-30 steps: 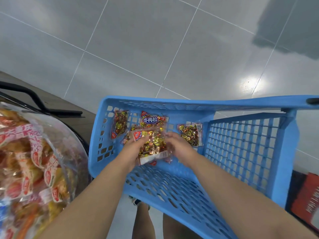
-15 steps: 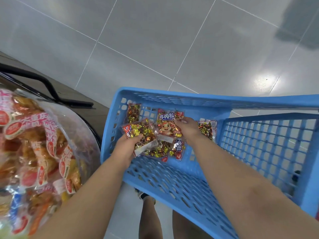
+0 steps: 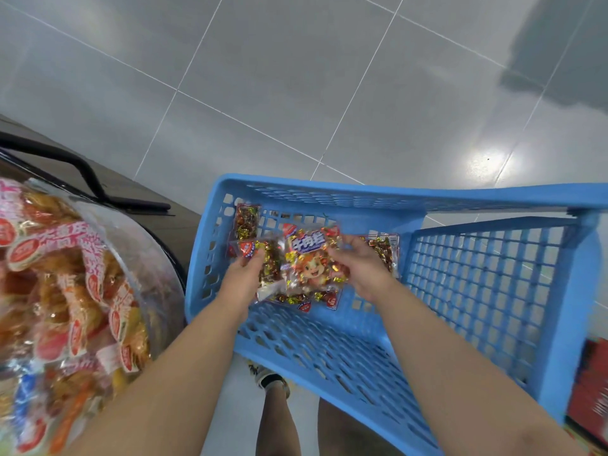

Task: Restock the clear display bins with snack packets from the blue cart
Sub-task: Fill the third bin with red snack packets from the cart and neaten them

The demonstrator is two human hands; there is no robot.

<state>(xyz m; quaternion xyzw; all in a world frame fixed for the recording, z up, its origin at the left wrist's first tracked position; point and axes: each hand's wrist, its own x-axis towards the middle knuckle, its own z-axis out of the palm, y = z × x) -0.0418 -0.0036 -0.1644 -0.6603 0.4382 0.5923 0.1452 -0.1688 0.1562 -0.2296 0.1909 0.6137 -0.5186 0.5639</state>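
Observation:
A blue plastic cart (image 3: 329,350) with perforated walls stands in front of me. Several shiny snack packets of red and gold sweets lie at its far end. My left hand (image 3: 241,279) grips one packet (image 3: 266,258) by its left edge. My right hand (image 3: 360,264) holds a packet with a cartoon face (image 3: 311,264), which overlaps the left one. Another packet (image 3: 246,220) leans on the cart's far wall, and one more (image 3: 383,248) lies behind my right hand. A clear display bin (image 3: 144,258) full of orange and red snack packs sits at the left.
Grey floor tiles (image 3: 296,77) spread beyond the cart. A black bar (image 3: 85,172) of the display stand runs behind the bin. A red box (image 3: 592,390) sits at the right edge. My legs and a shoe (image 3: 269,380) show below the cart.
My right hand has taken hold of the cartoon-face packet and drawn it up beside the packet in my left hand. Both hands have risen slightly inside the cart.

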